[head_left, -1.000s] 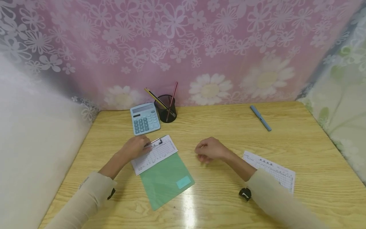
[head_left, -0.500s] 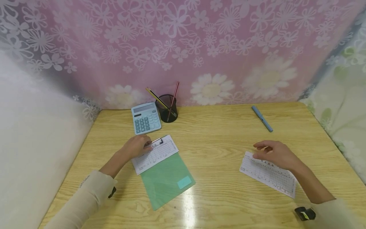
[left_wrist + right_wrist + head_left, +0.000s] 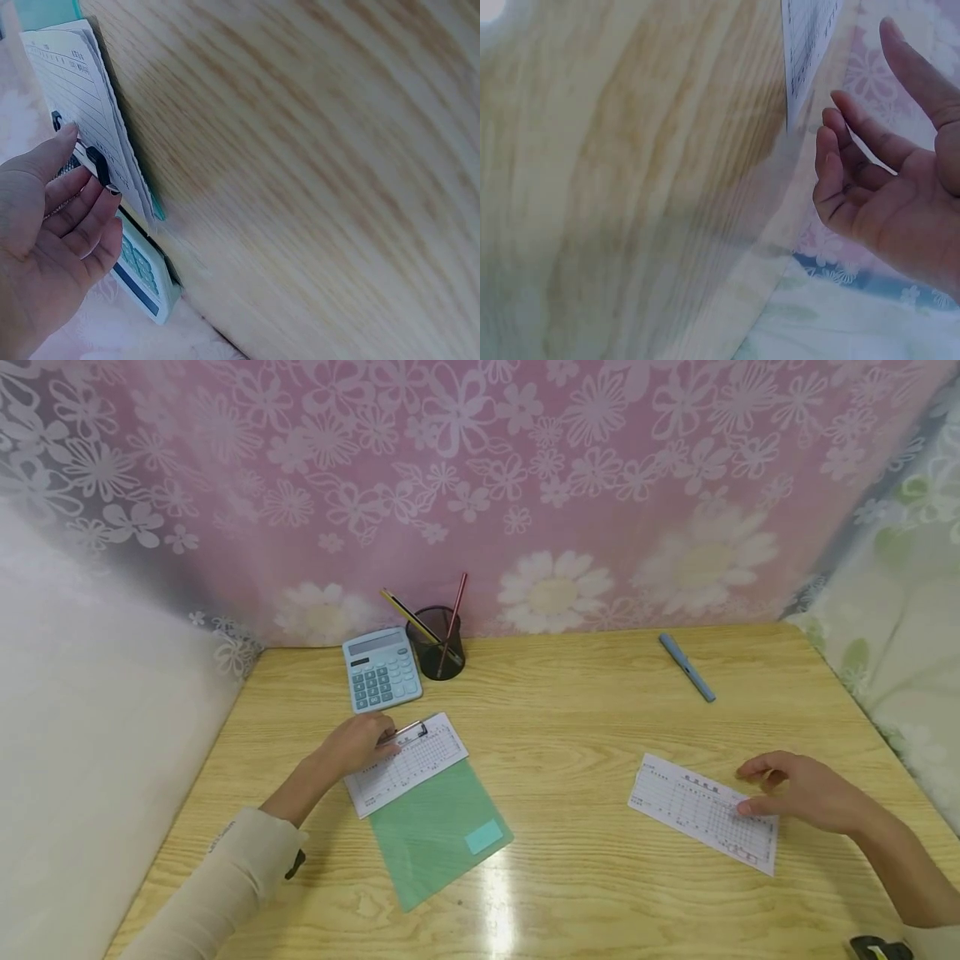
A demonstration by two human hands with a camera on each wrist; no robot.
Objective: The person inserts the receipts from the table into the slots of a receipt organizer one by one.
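Observation:
A green clipboard (image 3: pixel 435 839) lies at an angle left of centre, a stack of printed forms (image 3: pixel 408 772) under its metal clip (image 3: pixel 414 732). My left hand (image 3: pixel 352 747) pinches that clip; in the left wrist view the thumb is on the clip's upper side and the fingers curl below it. A loose printed form (image 3: pixel 690 810) lies flat on the right side of the table. Over its right end hovers my right hand (image 3: pixel 813 793), thumb and fingers apart and loosely bent, holding nothing. The right wrist view shows the hand's open palm beside the form's edge.
Behind the clipboard lie a blue calculator (image 3: pixel 382 670) and a black mesh cup (image 3: pixel 441 664) with pencils in it. A blue pen (image 3: pixel 686 667) rests at the back right of the wooden table (image 3: pixel 555 718). Flowered cloth (image 3: pixel 555 510) hangs behind the table.
My right hand has moved from the table's middle, across the loose form, to its right end. The loose form shows more fully. My left hand stays at the clip.

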